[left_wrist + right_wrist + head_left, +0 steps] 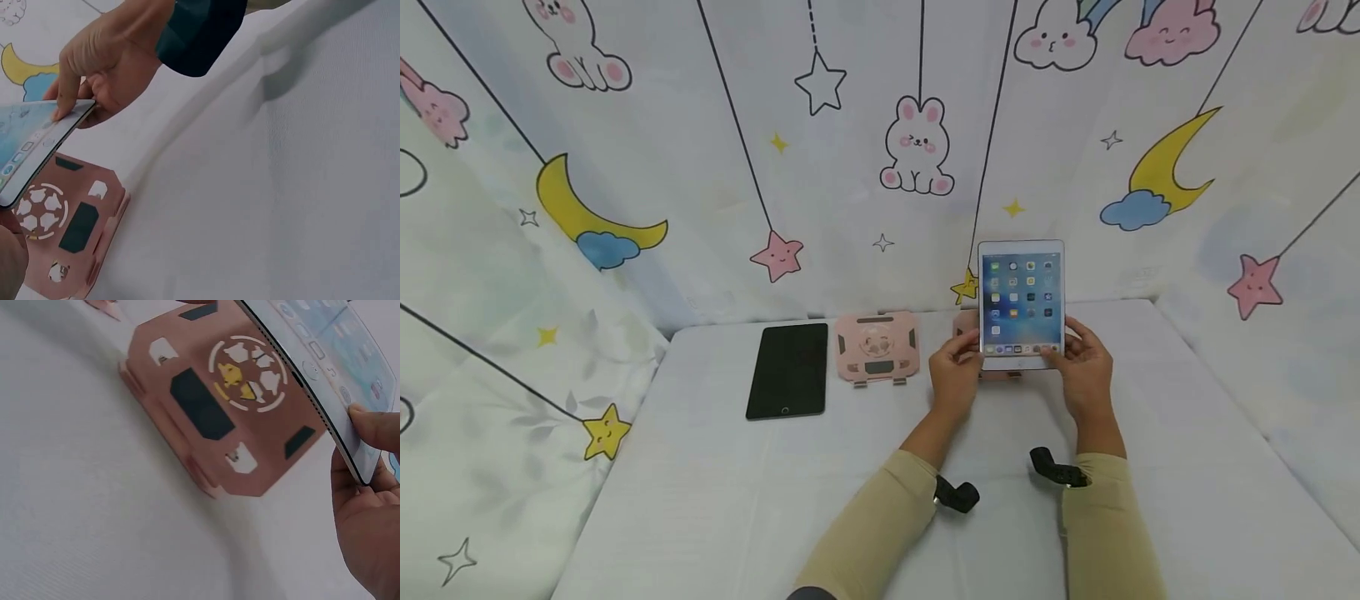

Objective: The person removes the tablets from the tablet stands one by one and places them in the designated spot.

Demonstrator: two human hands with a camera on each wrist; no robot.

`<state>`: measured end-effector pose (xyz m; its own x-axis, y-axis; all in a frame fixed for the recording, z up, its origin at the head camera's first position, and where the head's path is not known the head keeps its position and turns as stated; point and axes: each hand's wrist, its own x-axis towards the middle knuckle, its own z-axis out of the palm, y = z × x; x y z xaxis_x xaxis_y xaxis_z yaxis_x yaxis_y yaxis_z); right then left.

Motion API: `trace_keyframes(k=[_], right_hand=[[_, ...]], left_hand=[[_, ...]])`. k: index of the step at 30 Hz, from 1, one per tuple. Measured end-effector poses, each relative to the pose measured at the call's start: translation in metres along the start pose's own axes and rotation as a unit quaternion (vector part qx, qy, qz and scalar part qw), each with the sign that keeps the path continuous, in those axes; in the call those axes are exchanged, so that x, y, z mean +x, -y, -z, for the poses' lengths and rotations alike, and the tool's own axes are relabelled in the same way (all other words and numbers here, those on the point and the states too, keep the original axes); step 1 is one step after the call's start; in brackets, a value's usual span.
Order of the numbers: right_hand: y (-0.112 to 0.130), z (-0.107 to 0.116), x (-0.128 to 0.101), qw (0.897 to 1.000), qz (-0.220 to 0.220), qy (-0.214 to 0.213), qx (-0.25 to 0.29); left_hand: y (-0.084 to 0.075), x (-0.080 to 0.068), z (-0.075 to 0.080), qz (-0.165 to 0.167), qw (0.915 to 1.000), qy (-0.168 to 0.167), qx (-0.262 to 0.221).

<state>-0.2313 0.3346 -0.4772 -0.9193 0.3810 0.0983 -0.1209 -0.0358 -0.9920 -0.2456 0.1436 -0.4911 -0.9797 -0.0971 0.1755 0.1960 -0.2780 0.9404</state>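
Note:
A white-framed tablet (1022, 304) with a lit home screen is held upright between both hands, raised in front of a pink tablet stand (966, 322). My left hand (956, 374) grips its lower left edge. On the lower right corner, my right hand (1086, 370) pinches the tablet with the thumb on the front and the fingers behind. In the right wrist view, the pink stand (181, 412) shows dark pads and a round cut-out pattern; the tablet stands apart from it there. Most of that stand is hidden behind the tablet in the head view.
A second pink stand (877, 347) is at the back middle of the white table (715, 500). Left of it lies a dark-screened tablet (787, 371). A patterned cloth backdrop (865, 167) hangs behind the table. Small black cameras (957, 496) are strapped on both wrists.

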Motion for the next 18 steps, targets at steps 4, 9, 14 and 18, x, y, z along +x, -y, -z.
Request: trace_keyframes(k=[4, 9, 14, 18], right_hand=[[0.011, 0.010, -0.002, 0.995, 0.000, 0.010, 0.100], [0.025, 0.022, -0.002, 0.979, 0.007, 0.012, 0.202], [0.032, 0.040, -0.002, 0.960, 0.024, -0.005, 0.278], [0.035, 0.057, -0.004, 0.958, 0.016, -0.028, 0.286]], left_hand=[[0.000, -0.005, -0.010, -0.004, 0.9999, 0.004, -0.011], [-0.004, -0.005, -0.020, -0.018, 0.9991, 0.011, -0.037], [-0.008, -0.008, -0.037, -0.014, 0.9989, 0.035, -0.027], [-0.010, -0.015, -0.050, 0.003, 0.9979, 0.065, 0.000]])
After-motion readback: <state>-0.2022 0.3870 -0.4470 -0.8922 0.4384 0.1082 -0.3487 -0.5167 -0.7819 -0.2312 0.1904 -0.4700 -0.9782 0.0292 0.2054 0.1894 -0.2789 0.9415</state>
